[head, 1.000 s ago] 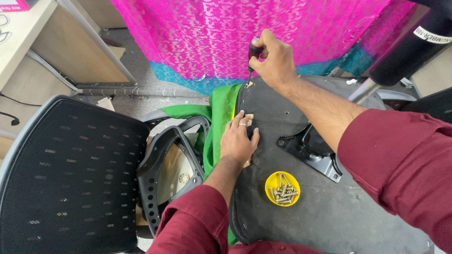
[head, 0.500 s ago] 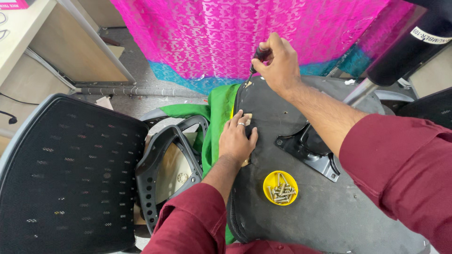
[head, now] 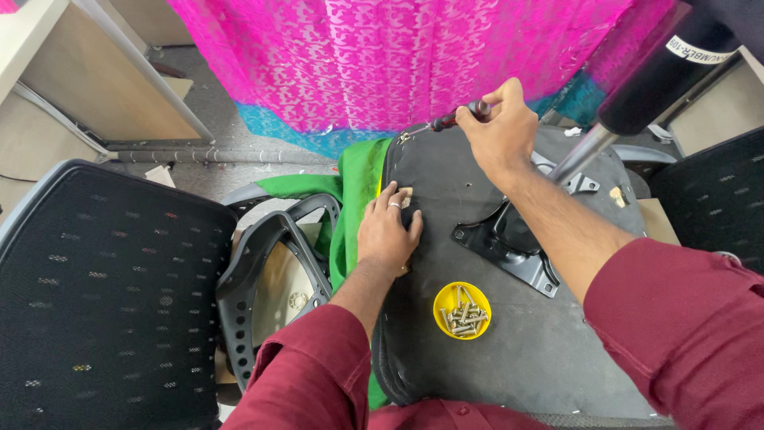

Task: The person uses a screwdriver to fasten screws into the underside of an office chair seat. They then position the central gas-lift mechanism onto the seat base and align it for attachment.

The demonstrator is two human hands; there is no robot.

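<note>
An upturned black chair seat (head: 541,350) lies in front of me with a black metal bracket (head: 509,247) bolted at its middle. My left hand (head: 388,232) rests flat on the seat's left edge, fingers spread, a ring on one finger. My right hand (head: 500,127) grips a screwdriver (head: 455,119) with a red and black handle, its tip at the seat's far left corner. A yellow dish (head: 461,310) with several screws sits on the seat near me.
A black mesh chair back (head: 95,295) lies at the left, beside a grey plastic frame (head: 263,271). Green cloth (head: 350,199) lies under the seat. Pink and blue patterned cloth (head: 382,64) hangs beyond. A black gas cylinder (head: 660,72) slants at the upper right.
My right hand has turned and lowered the screwdriver so that it now lies nearly level, tip pointing left at the seat corner. My left hand stays in place.
</note>
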